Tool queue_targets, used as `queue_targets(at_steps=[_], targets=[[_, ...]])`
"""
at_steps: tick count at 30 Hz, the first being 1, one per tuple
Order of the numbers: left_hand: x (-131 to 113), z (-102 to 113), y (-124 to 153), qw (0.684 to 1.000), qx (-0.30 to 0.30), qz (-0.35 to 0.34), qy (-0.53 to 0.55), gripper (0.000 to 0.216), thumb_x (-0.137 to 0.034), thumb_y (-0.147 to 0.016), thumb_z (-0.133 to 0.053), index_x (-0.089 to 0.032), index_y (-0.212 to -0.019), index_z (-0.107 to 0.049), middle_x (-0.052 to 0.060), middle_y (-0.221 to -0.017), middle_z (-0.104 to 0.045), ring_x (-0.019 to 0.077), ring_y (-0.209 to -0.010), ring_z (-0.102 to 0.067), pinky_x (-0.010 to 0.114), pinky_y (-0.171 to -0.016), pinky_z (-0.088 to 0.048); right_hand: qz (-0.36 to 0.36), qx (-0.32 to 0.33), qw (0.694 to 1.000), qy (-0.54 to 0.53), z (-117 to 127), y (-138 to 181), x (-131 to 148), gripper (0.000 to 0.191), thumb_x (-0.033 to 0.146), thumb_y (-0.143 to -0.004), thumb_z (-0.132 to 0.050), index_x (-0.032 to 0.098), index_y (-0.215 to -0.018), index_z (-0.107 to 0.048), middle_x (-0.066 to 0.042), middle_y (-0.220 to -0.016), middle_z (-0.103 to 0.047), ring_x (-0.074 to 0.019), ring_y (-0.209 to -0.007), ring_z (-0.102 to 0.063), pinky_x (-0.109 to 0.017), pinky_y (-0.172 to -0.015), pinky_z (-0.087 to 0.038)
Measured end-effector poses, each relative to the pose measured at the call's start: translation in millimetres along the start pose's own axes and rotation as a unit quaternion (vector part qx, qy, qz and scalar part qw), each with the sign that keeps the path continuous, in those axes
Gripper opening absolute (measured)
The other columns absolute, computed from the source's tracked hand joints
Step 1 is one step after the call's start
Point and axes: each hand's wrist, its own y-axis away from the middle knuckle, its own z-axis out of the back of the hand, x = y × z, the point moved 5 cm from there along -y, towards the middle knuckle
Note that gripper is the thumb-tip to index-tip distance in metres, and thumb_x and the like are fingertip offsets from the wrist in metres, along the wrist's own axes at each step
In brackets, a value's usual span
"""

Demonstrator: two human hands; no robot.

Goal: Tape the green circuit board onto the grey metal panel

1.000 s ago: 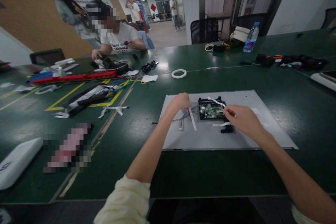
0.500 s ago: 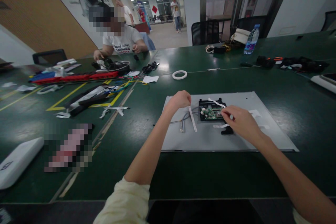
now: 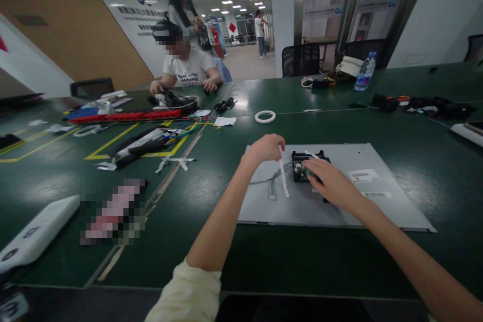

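On the grey panel, my left grip: my left hand (image 3: 266, 148) is closed in a pinch on the top end of the white ribbon cable (image 3: 283, 177), which I hold lifted just left of the black board housing (image 3: 310, 166).
My right grip: my right hand (image 3: 327, 184) lies palm down over the near right part of the housing, fingers bent onto the green circuit board (image 3: 301, 173); I cannot tell whether they pinch anything or only press.
What has changed: a second ago my right hand pinched a small pale piece at the board's right edge; now that piece is out of sight and the hand covers the board. My left hand sits a little higher on the cable than it did. The whole scene also sits lower in view, so my head has tilted.
What that means: I judge my right hand has gone from holding a loose end to working on the board itself, while my left keeps the cable clear.
Cable's long axis: it runs from my pinch down towards me, leaning slightly right; its free end points at the near edge of the grey panel (image 3: 377, 201) and rests on it.
Beside the cable: a thin grey wire bundle (image 3: 268, 181) trails left from the housing and ends in a small connector.
Further out: the panel lies flat on the green desk (image 3: 302, 256); a roll of white tape (image 3: 264, 116) lies well beyond it.
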Motion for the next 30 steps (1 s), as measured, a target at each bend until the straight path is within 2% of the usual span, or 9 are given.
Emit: queue_targets(at_steps=[2,5,11,18,30], targets=[[2,-3,0,1.0,0.01,0.003,-0.009,0.033,-0.012,-0.06,-0.063,-0.018,-0.093,-0.068,0.004,-0.091,-0.07,0.0164,-0.082,-0.064,0.02,-0.064,-0.044,0.039,0.034,0.998,0.04,-8,-10,10,0.042,0.024,-0.09,-0.038,0.014,-0.129,-0.05,-0.009,-0.133,-0.05,-0.0228,-0.128,-0.038,-0.042,-0.108,-0.03],[7,-8,-2,1.0,0.022,0.011,-0.018,0.03,-0.013,-0.06,-0.064,-0.018,-0.089,-0.069,0.003,-0.088,-0.07,0.0155,-0.079,-0.064,0.019,-0.061,-0.044,0.07,0.069,0.991,0.088,-20,-23,23,0.042,0.022,-0.09,-0.035,0.014,-0.128,-0.051,-0.009,-0.134,-0.049,-0.0261,-0.131,-0.034,-0.046,-0.107,-0.031],[13,-5,2,1.0,0.014,0.024,0.0,0.027,-0.013,-0.058,-0.065,-0.017,-0.084,-0.069,0.002,-0.078,-0.07,0.0143,-0.072,-0.063,0.019,-0.057,-0.044,0.07,0.066,0.989,0.112,-34,-32,32,0.043,0.019,-0.092,-0.03,0.015,-0.128,-0.051,-0.009,-0.132,-0.051,-0.0263,-0.128,-0.038,-0.047,-0.104,-0.033],[10,13,11,0.998,-0.066,0.004,0.024,0.024,-0.012,-0.06,-0.061,-0.016,-0.082,-0.07,0.004,-0.075,-0.069,0.015,-0.069,-0.062,0.02,-0.057,-0.043,0.077,0.054,0.988,0.123,-46,-26,32,0.043,0.017,-0.092,-0.029,0.011,-0.128,-0.051,-0.01,-0.134,-0.049,-0.0251,-0.129,-0.036,-0.043,-0.103,-0.037],[28,-23,-18,0.999,-0.03,0.031,0.022,0.026,-0.009,-0.058,-0.065,-0.016,-0.083,-0.071,0.004,-0.079,-0.07,0.0153,-0.073,-0.063,0.019,-0.061,-0.045,0.048,0.03,0.994,0.09,-43,-25,25,0.044,0.02,-0.093,-0.028,0.009,-0.13,-0.049,-0.012,-0.135,-0.048,-0.0219,-0.128,-0.039,-0.041,-0.106,-0.033]])
